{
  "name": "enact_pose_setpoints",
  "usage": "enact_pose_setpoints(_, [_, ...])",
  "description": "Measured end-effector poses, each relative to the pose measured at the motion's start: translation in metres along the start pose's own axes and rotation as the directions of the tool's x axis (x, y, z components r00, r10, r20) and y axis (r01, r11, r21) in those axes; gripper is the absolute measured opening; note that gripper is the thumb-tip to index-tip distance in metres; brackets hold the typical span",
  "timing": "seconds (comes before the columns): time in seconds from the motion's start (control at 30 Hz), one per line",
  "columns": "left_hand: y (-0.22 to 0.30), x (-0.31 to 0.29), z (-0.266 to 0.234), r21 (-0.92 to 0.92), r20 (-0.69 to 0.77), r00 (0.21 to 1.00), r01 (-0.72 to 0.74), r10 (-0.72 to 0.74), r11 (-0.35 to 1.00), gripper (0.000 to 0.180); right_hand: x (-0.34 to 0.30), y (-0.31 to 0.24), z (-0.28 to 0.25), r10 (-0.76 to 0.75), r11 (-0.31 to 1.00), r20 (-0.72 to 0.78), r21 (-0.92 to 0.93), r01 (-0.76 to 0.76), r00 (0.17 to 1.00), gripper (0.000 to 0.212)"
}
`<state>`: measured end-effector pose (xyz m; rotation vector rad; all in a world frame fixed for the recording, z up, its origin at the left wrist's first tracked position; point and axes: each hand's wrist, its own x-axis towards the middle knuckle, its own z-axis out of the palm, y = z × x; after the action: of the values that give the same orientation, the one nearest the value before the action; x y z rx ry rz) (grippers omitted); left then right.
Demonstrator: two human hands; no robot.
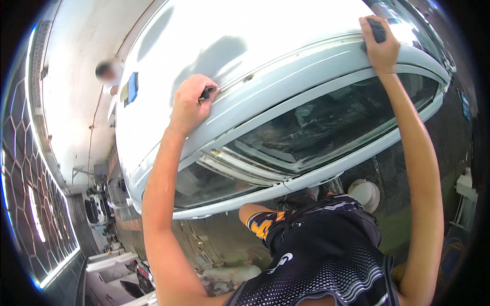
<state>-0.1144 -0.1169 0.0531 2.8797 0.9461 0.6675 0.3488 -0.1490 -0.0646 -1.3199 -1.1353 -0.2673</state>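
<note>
A white car's roof [275, 41] spreads out in front of me, with a long groove along its near edge. My left hand [193, 99] is curled closed at that groove, around a small dark thing that the fingers mostly hide. Farther along the roof edge to the right, my right hand [382, 48] grips a dark grey pad [377, 30] between thumb and fingers, down against the roof near the windscreen end. Below both hands are the car's side windows [326, 122], smeared with pale dust, and a striped pillar between them.
Beyond the roof at the far left stands another person [108, 71], near a blue and tan pad or cloth [130, 89] on the car. A white round bucket [365, 195] is on the floor beside the car. A lattice screen [35, 188] runs along the left.
</note>
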Motion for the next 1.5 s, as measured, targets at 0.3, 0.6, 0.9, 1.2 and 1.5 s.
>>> enact_pose_setpoints(0.3, [0.059,0.108,0.059,-0.004,0.053,0.983,-0.178,0.178,0.984,0.014,0.003,-0.003,-0.005,0.145,0.989,-0.181,0.047,-0.139,0.973,0.031])
enact_pose_setpoints(0.6, [0.114,0.209,0.131,-0.031,0.116,0.949,-0.291,0.293,0.956,0.011,0.003,0.005,0.000,0.307,0.941,-0.346,0.248,-0.229,0.887,0.038])
enact_pose_setpoints(0.9, [0.093,0.214,0.132,0.006,0.177,0.976,-0.131,0.128,0.991,0.024,0.014,-0.006,-0.003,0.420,0.904,-0.242,0.193,-0.381,0.875,0.042])
enact_pose_setpoints(1.2, [0.123,0.035,0.042,-0.614,-0.138,0.728,0.469,-0.671,0.635,0.037,0.011,-0.018,-0.032,0.520,0.663,0.018,0.622,-0.417,0.854,0.013])
enact_pose_setpoints(1.5, [0.226,-0.011,0.126,-0.906,0.087,0.695,0.352,-0.714,0.233,0.024,-0.165,-0.169,-0.110,0.312,0.841,0.474,0.266,-0.472,0.823,0.039])
